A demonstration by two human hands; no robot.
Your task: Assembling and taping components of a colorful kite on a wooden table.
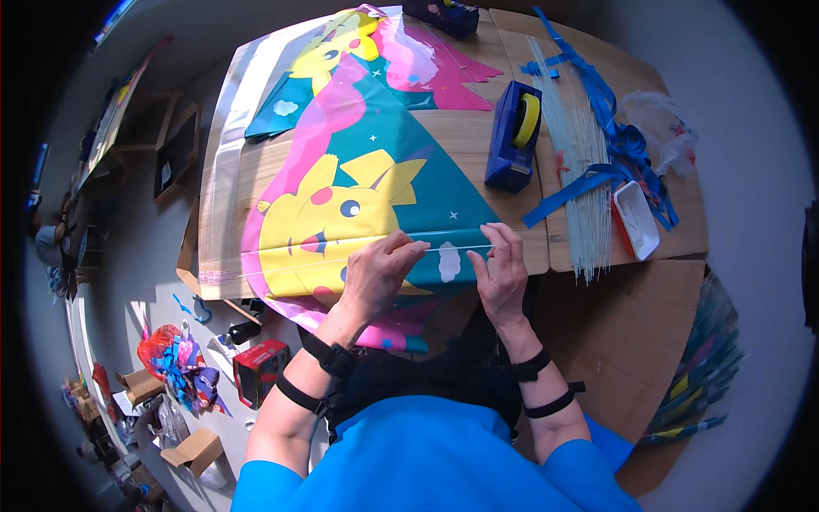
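A kite (350, 226) in teal and pink, printed with a yellow cartoon animal, lies on the wooden-topped table, and its near edge hangs over toward me. Across its lower part runs a thin white rod (459, 247). My left hand (375, 271) is closed, pinching the rod between thumb and fingertips above the yellow print. At the kite's right corner, my right hand (502, 271) has its thumb and curled fingers around the rod's end; the exact contact there is partly hidden.
Farther back lie more printed kites (444, 64). A blue tape dispenser (514, 136) stands right of the kite, near a bundle of thin pale rods (587, 205), blue ribbon (604, 94) and a red-and-white tray (636, 220). Boxes and a red carton (261, 373) sit on the floor at left.
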